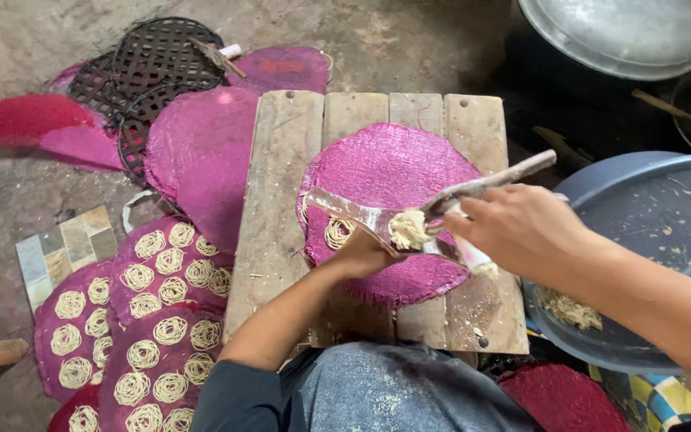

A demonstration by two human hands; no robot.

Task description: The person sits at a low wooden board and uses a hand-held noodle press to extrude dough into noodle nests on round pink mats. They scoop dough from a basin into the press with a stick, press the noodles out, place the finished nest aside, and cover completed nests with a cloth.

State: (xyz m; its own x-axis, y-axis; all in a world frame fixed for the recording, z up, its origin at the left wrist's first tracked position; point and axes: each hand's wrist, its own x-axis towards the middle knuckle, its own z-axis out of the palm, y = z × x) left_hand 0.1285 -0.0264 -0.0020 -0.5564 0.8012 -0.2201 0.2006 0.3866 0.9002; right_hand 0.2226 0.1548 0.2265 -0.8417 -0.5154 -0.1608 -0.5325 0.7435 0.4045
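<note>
A round pink woven mat (393,164) lies on a small wooden plank table (281,200). Over the mat I hold a hinged wooden noodle press (361,212) loaded with a lump of pale dough (408,230). My left hand (365,256) grips the press from below at its near side. My right hand (517,224) holds the press's long handle (505,176) and a pale bit of dough near the fingers. One coil of thin noodles (337,234) rests on the mat beside the press.
Pink mats with several noodle coils (161,320) lie on the floor at left, with bare pink mats (201,160) and black lattice trays (153,60) behind. A grey-blue basin (641,200) with dough scraps stands at right, a metal lid (617,32) beyond.
</note>
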